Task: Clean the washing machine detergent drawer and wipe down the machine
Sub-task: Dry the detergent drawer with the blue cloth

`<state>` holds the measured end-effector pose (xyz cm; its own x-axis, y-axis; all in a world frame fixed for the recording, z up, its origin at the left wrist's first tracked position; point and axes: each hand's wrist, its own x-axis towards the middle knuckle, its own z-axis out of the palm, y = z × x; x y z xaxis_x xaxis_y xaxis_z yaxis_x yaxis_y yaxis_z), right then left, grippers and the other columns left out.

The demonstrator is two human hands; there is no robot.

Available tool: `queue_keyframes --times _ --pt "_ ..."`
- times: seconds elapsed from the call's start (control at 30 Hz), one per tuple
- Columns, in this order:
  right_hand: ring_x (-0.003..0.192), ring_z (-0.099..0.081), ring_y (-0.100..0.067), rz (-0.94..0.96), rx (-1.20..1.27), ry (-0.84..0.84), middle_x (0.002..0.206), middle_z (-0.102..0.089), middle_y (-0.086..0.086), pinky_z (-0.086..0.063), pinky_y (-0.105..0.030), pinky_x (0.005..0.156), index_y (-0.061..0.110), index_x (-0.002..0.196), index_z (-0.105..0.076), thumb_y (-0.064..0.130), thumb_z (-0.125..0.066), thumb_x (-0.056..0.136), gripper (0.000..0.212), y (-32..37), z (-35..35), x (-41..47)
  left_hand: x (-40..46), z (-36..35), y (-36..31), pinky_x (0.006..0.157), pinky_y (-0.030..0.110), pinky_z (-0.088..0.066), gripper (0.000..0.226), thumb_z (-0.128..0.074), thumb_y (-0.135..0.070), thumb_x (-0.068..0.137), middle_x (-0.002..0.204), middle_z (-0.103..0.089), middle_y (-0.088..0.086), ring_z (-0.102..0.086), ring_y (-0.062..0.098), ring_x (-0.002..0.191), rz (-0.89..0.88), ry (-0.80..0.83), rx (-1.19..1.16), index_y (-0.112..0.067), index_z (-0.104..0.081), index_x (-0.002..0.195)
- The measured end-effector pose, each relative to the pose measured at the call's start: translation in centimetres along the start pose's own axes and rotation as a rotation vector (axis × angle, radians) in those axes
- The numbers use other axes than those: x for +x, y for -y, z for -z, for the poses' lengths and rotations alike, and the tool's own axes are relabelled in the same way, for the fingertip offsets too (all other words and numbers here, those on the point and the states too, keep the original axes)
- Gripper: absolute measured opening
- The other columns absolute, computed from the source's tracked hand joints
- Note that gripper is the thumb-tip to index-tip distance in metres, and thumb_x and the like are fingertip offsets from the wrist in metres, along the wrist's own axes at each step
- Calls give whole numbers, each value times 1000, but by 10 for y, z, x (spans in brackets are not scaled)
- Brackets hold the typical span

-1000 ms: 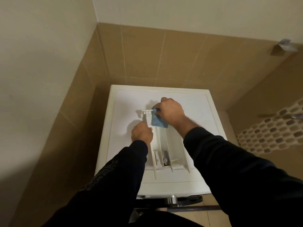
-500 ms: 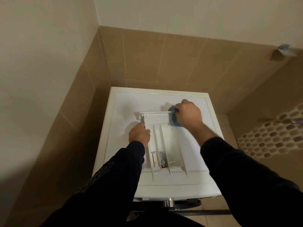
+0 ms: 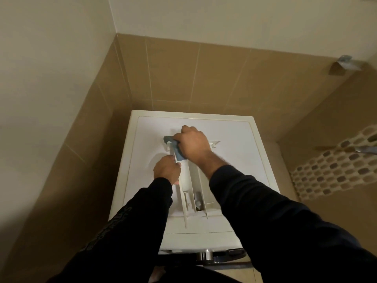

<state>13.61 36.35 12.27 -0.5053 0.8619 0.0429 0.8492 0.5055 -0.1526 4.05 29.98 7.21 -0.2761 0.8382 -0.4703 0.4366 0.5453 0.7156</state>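
Head view: hands [image 3: 192, 145] on drawer [image 3: 193, 186].

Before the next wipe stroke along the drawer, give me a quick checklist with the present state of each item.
1. Drawer lying on top of the washing machine: ok.
2. Left hand holding the drawer's left wall: ok.
3. Right hand gripping the blue cloth: ok.
4. Cloth touching the drawer's far left corner: ok.
5. Far compartments clean: cannot tell, the hand hides them.
6. Near compartments free of residue: cannot tell, too dim.
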Motion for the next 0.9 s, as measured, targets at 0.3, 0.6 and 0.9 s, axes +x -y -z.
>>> queue_keyframes --times 0.3,0.6,0.9 --pt "88 -59 -32 -339 9 -64 95 -59 -11 -42 -29 69 14 106 -71 24 -58 93 22 -95 10 -45 -4 3 -3 71 46 -61 30 -53 -14 94 87 -61 1 -70 32 80 -24 16 -28 -28 -45 69" --pt "93 -53 -20 -444 287 -378 102 -59 -4 -41 -27 71 11 100 -62 19 -57 93 11 -85 11 -75 -10 6 -5 58 31 -57 18 -42 -11 91 74 -54 4 -67 29 74 -45 26 22 -14 -47 75" --pt "83 -57 -21 -27 314 -403 88 -70 -5 -36 -25 78 8 93 -70 -2 -61 78 20 -27 14 -56 -3 23 -25 53 28 -52 19 -50 -19 92 71 -58 8 -64 28 64 -170 -19 208 -6 -51 78"
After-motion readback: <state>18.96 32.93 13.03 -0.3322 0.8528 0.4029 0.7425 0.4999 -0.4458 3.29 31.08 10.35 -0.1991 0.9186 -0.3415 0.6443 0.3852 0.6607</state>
